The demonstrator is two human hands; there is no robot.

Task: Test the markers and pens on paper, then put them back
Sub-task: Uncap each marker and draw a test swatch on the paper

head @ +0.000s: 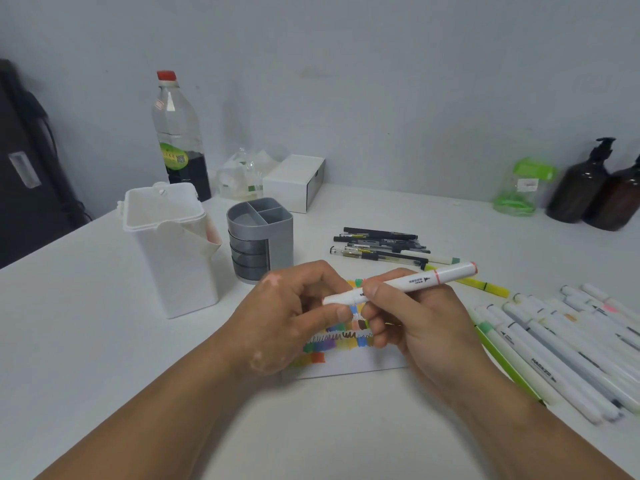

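Note:
Both my hands hold one white marker (419, 280) with a red band over a sheet of paper (349, 363) covered in coloured scribbles. My right hand (408, 317) grips the barrel in the middle. My left hand (294, 313) pinches the capped near end between thumb and fingers. A grey pen holder (259, 237) with empty compartments stands behind the paper. Several black pens (377, 245) lie beyond the marker. A row of white and green markers (561, 344) lies to the right, with a yellow highlighter (485, 285) near them.
A white lidded bin (169, 244) stands left of the holder. At the back stand a bottle with dark liquid (180, 140), a white box (294, 181), a green-lidded jar (523, 188) and two brown pump bottles (595, 188). A dark object is at the far left.

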